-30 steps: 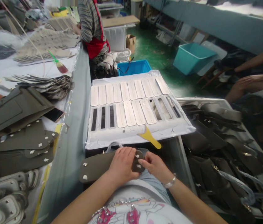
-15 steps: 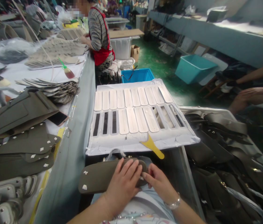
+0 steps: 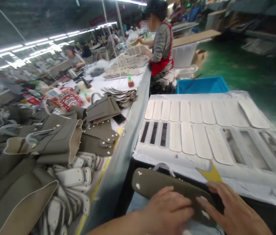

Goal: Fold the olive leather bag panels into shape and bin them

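Observation:
An olive handbag (image 3: 162, 182) lies across my lap, its flat, rounded base facing up with small white patches near the ends. A clear-wrapped handle shows beyond its far edge. My left hand (image 3: 169, 205) holds the bag down near its middle, fingers bent over its near side and slightly blurred. At the bag's right end is my right hand (image 3: 233, 205), open, thumb and forefinger apart. Its thumb is over the base, and its fingertips are close to a yellow forked tool (image 3: 212, 173) at the white board's front edge. Whether they touch the tool I cannot tell.
The white-covered board (image 3: 157, 151) ahead carries rows of pale rounded strips (image 3: 188, 138). On the left table lie olive bags (image 3: 54, 137), pale handle pieces (image 3: 71, 178) and a phone (image 3: 119, 119). A blue bin (image 3: 202, 85) stands beyond the board; a co-worker (image 3: 162, 49) sits at the table.
My view has swung left, showing more of the table. My right hand has left its pinch at the bag's end, opened and moved toward the yellow tool. My left hand's fingers have drawn together.

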Motion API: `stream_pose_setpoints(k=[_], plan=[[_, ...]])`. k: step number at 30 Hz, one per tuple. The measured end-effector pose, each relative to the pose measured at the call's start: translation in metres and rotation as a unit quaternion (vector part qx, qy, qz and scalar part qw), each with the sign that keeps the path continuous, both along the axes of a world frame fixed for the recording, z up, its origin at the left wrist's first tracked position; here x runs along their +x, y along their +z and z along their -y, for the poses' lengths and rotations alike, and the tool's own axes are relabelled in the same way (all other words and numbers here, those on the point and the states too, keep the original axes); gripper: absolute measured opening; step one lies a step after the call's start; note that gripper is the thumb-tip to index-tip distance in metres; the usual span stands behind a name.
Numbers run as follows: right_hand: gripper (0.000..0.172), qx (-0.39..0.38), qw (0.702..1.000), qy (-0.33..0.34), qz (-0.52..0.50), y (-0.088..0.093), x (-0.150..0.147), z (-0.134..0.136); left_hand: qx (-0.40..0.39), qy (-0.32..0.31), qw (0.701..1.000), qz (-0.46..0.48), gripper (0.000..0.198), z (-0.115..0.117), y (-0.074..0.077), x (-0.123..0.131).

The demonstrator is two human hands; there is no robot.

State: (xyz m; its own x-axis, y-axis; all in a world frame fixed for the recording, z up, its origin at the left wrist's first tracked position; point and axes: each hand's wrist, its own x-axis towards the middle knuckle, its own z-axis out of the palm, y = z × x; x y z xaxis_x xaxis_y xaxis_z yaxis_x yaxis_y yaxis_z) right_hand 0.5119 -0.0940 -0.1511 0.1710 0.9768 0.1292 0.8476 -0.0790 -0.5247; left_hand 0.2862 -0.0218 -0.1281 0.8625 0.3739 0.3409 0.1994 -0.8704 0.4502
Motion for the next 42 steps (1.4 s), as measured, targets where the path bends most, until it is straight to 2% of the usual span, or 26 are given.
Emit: stream_pose_setpoints(k=[1,2,4,5,6,9,12,19,24,28,30,33,36,38,40,42], plan=[[0.049,0.025,0.999,0.043,0.009,0.001,-0.009,-0.010,-0.009,0.091,0.995,0.034,0.025,-0.002,0.001,-0.017],[0.059,0.032,0.995,0.090,0.019,0.003,-0.021,-0.020,-0.030,0.197,0.978,0.060,0.021,-0.005,0.001,-0.034],[0.076,0.023,0.985,0.167,0.046,0.004,-0.051,-0.040,-0.120,0.381,0.914,0.074,0.013,-0.013,-0.002,-0.067],[0.081,0.016,0.979,0.196,0.058,0.004,-0.067,-0.049,-0.186,0.431,0.881,0.067,0.013,-0.019,-0.005,-0.080],[0.084,0.007,0.974,0.217,0.065,0.003,-0.083,-0.057,-0.256,0.454,0.852,0.057,0.016,-0.026,-0.009,-0.091],[0.080,-0.020,0.971,0.229,0.072,0.000,-0.118,-0.076,-0.421,0.427,0.798,0.053,0.025,-0.044,-0.020,-0.106],[0.076,-0.050,0.971,0.220,0.078,0.000,-0.133,-0.085,-0.486,0.394,0.777,0.073,0.026,-0.054,-0.024,-0.106],[0.076,-0.065,0.968,0.223,0.097,-0.001,-0.136,-0.085,-0.515,0.373,0.770,0.060,0.024,-0.063,-0.025,-0.107],[0.077,-0.051,0.967,0.229,0.098,-0.004,-0.136,-0.086,-0.521,0.360,0.769,0.087,0.022,-0.064,-0.029,-0.108],[0.077,-0.057,0.967,0.230,0.094,-0.003,-0.134,-0.088,-0.564,0.349,0.739,0.119,0.024,-0.061,-0.033,-0.105],[0.070,-0.069,0.968,0.226,0.081,-0.002,-0.134,-0.090,-0.590,0.341,0.716,0.150,0.022,-0.060,-0.036,-0.104],[0.044,-0.107,0.975,0.189,0.057,0.004,-0.136,-0.096,-0.623,0.311,0.693,0.185,0.030,-0.061,-0.037,-0.104],[0.034,-0.161,0.972,0.163,0.042,0.009,-0.141,-0.106,-0.629,0.294,0.698,0.177,0.035,-0.063,-0.036,-0.105],[0.033,-0.187,0.966,0.177,0.023,0.011,-0.144,-0.116,-0.617,0.300,0.709,0.161,0.034,-0.065,-0.034,-0.105],[0.033,-0.209,0.958,0.194,-0.005,0.013,-0.144,-0.125,-0.602,0.305,0.725,0.140,0.034,-0.067,-0.032,-0.105],[0.034,-0.235,0.947,0.215,-0.034,0.015,-0.137,-0.131,-0.566,0.307,0.757,0.107,0.032,-0.069,-0.030,-0.107]])
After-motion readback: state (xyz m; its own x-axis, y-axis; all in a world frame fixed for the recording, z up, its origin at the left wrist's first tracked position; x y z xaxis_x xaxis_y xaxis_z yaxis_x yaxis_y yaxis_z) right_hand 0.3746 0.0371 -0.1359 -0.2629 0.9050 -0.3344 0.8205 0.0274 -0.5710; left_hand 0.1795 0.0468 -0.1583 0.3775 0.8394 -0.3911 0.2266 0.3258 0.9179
